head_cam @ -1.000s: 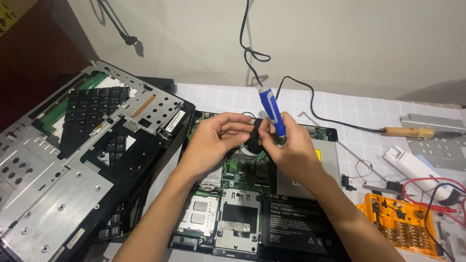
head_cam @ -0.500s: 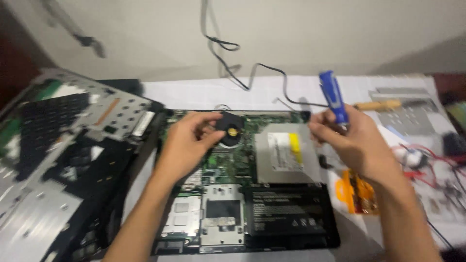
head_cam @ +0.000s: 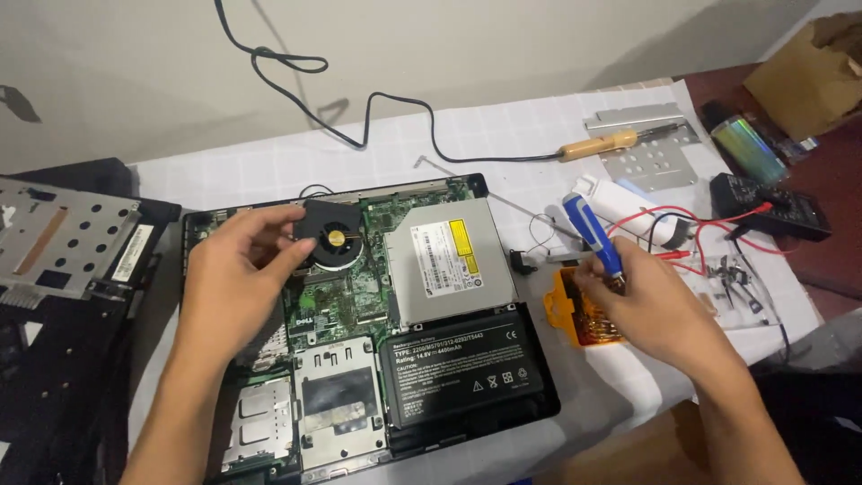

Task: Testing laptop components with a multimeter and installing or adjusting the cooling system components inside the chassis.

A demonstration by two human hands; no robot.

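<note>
The left hand (head_cam: 235, 269) pinches a small black square cooling fan (head_cam: 330, 235), lifted just above the opened black laptop's green board (head_cam: 346, 296); the right hand (head_cam: 648, 305), right of the laptop, grips a blue-handled screwdriver (head_cam: 593, 235). Silver drive and black battery remain seated. The fan's cable and the screwdriver tip are hidden.

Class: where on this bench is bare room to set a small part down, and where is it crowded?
Free: white cloth between the wall and the open laptop. Crowded: right of the laptop, among orange bit case, red leads and multimeter.
</note>
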